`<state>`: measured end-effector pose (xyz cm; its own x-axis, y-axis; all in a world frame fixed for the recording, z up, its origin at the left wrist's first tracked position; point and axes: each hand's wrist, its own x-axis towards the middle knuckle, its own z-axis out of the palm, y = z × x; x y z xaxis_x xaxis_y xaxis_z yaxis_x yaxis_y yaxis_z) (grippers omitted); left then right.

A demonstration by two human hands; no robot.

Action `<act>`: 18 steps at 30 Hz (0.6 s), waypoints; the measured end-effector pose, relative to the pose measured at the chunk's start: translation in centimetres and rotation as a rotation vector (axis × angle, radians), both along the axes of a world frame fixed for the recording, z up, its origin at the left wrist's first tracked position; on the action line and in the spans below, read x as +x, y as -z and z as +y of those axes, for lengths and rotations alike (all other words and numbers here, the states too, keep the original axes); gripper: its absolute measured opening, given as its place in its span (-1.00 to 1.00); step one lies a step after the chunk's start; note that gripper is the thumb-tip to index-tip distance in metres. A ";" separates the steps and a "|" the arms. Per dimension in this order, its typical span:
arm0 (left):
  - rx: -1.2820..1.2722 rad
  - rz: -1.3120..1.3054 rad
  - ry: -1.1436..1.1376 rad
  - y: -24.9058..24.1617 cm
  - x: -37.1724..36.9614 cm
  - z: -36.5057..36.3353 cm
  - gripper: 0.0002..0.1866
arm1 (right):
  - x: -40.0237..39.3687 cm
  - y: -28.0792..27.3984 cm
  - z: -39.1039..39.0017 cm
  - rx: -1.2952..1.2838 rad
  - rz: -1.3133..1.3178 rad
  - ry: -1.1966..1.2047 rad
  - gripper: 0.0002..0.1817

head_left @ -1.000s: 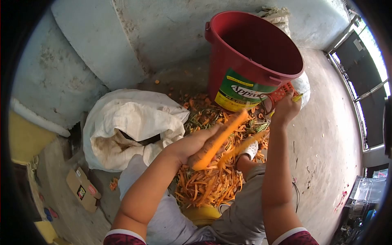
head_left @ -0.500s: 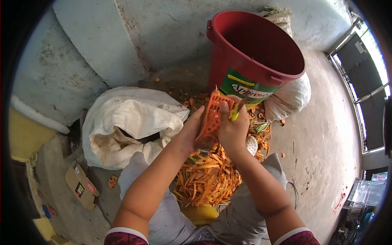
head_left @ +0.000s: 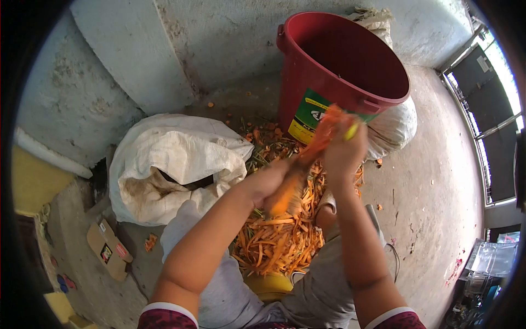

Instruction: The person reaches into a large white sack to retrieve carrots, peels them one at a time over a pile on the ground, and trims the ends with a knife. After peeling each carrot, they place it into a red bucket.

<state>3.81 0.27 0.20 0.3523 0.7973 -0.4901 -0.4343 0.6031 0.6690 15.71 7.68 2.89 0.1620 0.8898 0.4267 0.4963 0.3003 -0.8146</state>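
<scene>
A person's left hand (head_left: 267, 183) grips a long orange carrot (head_left: 293, 178) slanted above a heap of orange carrot peelings (head_left: 276, 241), while the right hand (head_left: 344, 153) clasps an orange plastic peeler (head_left: 331, 123) beside a dark red plastic bucket (head_left: 339, 71).

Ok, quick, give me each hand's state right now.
Left hand: closed on the carrot.
Right hand: closed on an orange peeler, blurred at the carrot's far end.
</scene>
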 end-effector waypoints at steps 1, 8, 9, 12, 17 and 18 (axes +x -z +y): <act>-0.028 -0.008 -0.023 -0.2 0.4 -0.5 -0.62 | 1.2 -0.2 1.9 0.122 -0.017 0.088 -0.81; -0.069 -0.171 -0.012 1.3 -0.5 -1.0 -0.60 | 4.3 -0.1 5.1 0.007 0.361 0.134 -0.82; -0.081 -0.121 -0.070 0.5 -0.7 -0.9 -0.60 | 3.8 0.0 4.7 -0.030 0.453 0.024 -0.82; -0.096 -0.117 -0.155 0.7 -1.5 -0.3 -0.59 | 1.2 0.0 1.9 -0.139 0.549 -0.271 -0.83; -0.047 -0.295 -0.263 2.0 -2.0 0.1 -0.65 | -2.5 0.2 -3.0 -0.254 0.531 -0.504 -0.80; -0.035 -0.276 -0.315 1.9 -1.9 0.2 -0.67 | -2.9 0.4 -3.5 -0.307 0.530 -0.506 -0.79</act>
<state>1.86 0.45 -1.72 0.2155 0.8717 -0.4401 -0.7612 0.4323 0.4834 12.84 4.15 2.49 -0.1804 0.9750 0.1299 -0.1170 0.1099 -0.9870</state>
